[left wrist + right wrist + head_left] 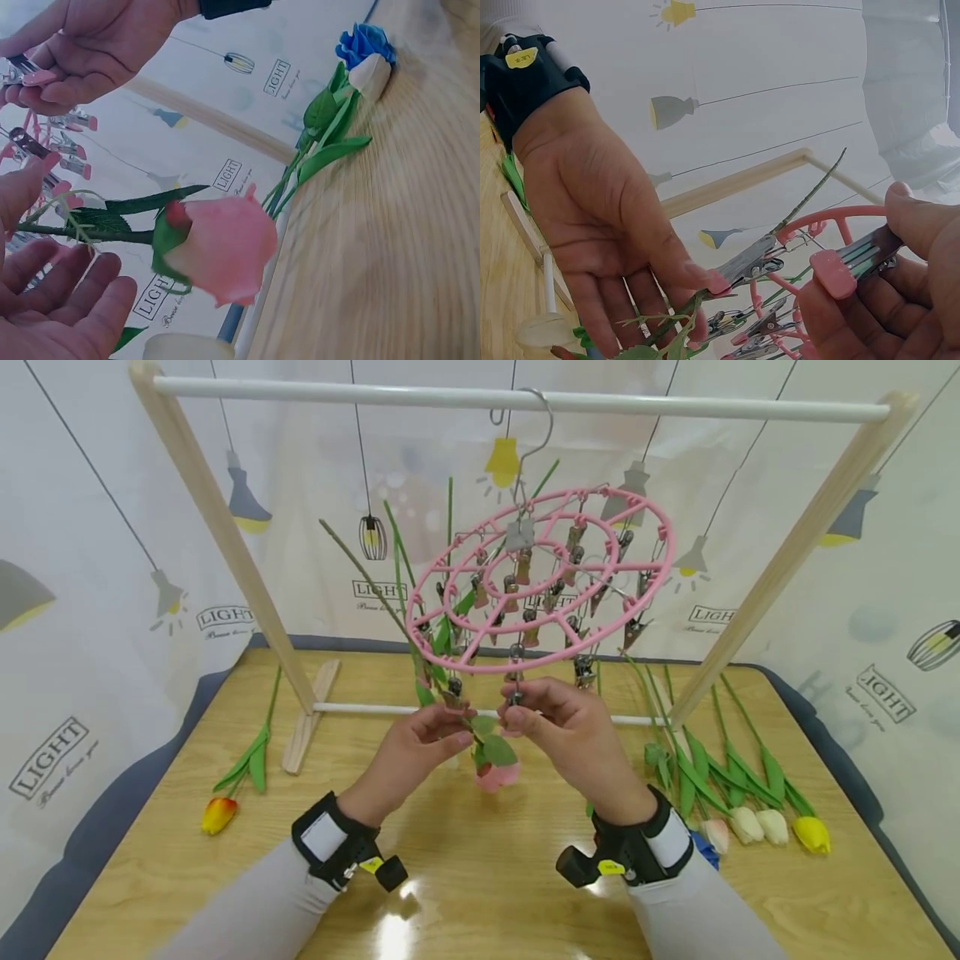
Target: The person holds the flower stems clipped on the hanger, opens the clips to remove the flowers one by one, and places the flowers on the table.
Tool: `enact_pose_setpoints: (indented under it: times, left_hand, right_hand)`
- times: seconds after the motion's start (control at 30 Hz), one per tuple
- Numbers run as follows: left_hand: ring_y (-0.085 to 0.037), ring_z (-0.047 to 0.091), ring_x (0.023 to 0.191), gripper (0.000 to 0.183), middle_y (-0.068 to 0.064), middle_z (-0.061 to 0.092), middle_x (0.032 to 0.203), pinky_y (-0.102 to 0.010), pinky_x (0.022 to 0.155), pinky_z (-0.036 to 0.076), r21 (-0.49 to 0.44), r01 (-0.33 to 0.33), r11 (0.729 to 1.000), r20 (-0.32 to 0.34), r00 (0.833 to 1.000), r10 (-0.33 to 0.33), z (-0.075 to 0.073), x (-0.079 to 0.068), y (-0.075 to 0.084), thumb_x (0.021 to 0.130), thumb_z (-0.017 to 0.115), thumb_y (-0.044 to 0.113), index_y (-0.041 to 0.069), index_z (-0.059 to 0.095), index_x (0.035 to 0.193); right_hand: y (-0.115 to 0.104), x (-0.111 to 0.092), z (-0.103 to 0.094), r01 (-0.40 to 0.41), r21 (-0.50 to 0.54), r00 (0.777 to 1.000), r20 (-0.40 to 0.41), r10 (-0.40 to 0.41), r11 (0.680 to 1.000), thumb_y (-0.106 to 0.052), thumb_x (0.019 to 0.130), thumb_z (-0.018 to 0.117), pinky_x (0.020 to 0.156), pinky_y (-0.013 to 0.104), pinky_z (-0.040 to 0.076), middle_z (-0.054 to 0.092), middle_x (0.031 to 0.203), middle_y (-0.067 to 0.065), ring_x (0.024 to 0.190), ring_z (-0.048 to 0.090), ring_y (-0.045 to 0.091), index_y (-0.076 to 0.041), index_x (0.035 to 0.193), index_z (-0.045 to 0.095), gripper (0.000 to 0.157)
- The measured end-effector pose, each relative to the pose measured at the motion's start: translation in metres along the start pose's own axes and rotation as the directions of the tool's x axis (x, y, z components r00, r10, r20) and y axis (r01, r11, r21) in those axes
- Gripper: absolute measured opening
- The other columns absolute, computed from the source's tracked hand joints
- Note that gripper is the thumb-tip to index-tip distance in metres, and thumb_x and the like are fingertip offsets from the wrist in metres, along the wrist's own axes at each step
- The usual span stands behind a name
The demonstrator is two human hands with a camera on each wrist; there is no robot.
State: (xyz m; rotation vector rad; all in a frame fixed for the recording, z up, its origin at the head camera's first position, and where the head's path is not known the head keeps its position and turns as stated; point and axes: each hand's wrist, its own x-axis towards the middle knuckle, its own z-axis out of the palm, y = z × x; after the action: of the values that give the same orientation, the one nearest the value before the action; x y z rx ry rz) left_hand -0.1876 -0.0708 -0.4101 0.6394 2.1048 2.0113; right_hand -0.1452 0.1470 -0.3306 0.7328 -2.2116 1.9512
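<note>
A pink round clip hanger [651,597] hangs tilted by its metal hook from a white bar. At its near left edge, my left hand [405,760] pinches the pink tip of a metal clip [742,264] around the stem of an artificial pink rose. The rose's head [225,247] points down, with its leaves below my fingers. To the right, my right hand [577,739] grips another hanging clip [855,262], which has nothing in its pink tips. Other green stems [367,578] stand up at the hanger's left side.
Wooden posts [225,535] carry the white bar [337,393], and a lower white rod [360,708] crosses behind my hands. An orange-yellow tulip [219,815] lies left; white tulips [746,824], a yellow tulip [812,833] and a blue flower [365,46] lie right.
</note>
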Motion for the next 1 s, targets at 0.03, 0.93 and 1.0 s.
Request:
enact_pose_setpoints:
  times: [0.03,0.93,1.0]
  left_hand:
    - [-0.018,0.055,0.11,0.036,-0.007,0.058,0.128,-0.041,0.096,0.047,-0.03,-0.007,1.0,-0.002,1.0,0.007,0.002,0.0,-0.001,0.087,0.065,0.03,0.012,0.06,0.118]
    - [-0.028,0.061,0.096,0.026,-0.01,0.067,0.105,-0.035,0.085,0.055,-0.119,-0.105,0.987,-0.057,0.993,0.099,0.019,-0.004,-0.008,0.091,0.06,0.021,0.004,0.065,0.109]
    - [-0.028,0.061,0.096,0.026,-0.012,0.067,0.105,-0.036,0.085,0.054,-0.118,-0.109,0.987,-0.054,0.993,0.104,0.02,-0.005,-0.006,0.091,0.06,0.021,0.004,0.065,0.109]
  right_hand:
    - [0.001,0.0,0.0,-0.003,-0.003,1.0,0.0,0.003,1.0,-0.018,0.089,0.062,0.081,0.044,0.056,0.064,0.106,0.015,0.089,0.062,0.027,-0.009,0.107,0.065,0.02]
    - [-0.01,-0.007,-0.009,0.011,-0.367,0.998,-0.049,-0.031,0.93,-0.032,0.088,0.064,0.078,0.03,0.056,0.066,0.099,-0.001,0.089,0.061,0.008,-0.021,0.118,0.061,0.032]
    - [-0.016,-0.009,-0.011,0.017,-0.456,0.998,-0.048,-0.043,0.89,-0.036,0.088,0.063,0.078,0.029,0.056,0.064,0.101,-0.003,0.092,0.058,0.005,-0.02,0.121,0.059,0.037]
